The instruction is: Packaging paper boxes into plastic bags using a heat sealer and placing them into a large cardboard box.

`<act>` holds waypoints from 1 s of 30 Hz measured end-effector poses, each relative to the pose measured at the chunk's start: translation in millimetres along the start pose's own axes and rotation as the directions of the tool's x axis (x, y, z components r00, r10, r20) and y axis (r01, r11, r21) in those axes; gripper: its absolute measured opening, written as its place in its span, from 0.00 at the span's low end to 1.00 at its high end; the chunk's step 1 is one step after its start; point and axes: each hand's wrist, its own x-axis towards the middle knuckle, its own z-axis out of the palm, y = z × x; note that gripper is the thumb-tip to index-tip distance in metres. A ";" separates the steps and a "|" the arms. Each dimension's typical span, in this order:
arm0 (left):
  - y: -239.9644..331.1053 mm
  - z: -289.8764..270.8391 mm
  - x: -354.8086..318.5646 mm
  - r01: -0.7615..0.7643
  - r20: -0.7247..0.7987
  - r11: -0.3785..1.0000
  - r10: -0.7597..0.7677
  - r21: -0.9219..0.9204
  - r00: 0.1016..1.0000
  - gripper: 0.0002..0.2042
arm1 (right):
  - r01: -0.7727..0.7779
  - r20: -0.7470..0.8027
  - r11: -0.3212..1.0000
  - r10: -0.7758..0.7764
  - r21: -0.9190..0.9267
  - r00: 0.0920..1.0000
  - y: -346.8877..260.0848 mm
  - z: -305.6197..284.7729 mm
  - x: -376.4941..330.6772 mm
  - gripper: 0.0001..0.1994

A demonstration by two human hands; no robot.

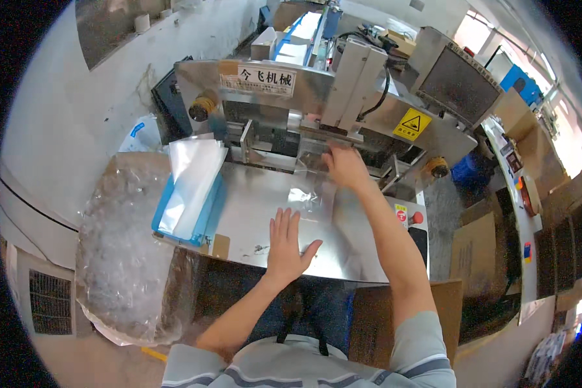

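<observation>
My left hand hovers over or rests on the front of the shiny metal worktop, fingers stretched and spread, holding nothing. Farther off, my right hand reaches to the opening of a metal machine, below its upright grey block. Its curled fingers are at the right side of a clear plastic bag, which they seem to pinch; the fingertips are partly hidden. Left of the hands, a stack of flat clear bags leans in a blue holder.
A large carton lined with clear plastic stands at the left. On the worktop's right are a red push button and a black object. An open carton sits below the right forearm. A monitor stands at the back right.
</observation>
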 end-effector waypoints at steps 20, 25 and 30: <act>-8.7 -4.2 -4.8 0.095 -0.206 0.971 -0.141 -0.221 0.968 0.35 | -0.129 -0.084 0.760 0.235 0.637 0.968 -19.0 -28.9 -109.4 0.20; -9.9 1.3 -4.6 0.097 -0.187 0.964 -0.146 -0.249 0.972 0.34 | -0.321 0.151 0.491 0.355 0.810 0.923 -40.0 -31.5 -190.6 0.19; -12.7 3.0 5.0 0.196 -0.118 0.869 -0.277 -0.454 0.954 0.32 | -0.330 0.202 0.337 0.362 0.882 0.910 -39.0 -25.3 -221.1 0.21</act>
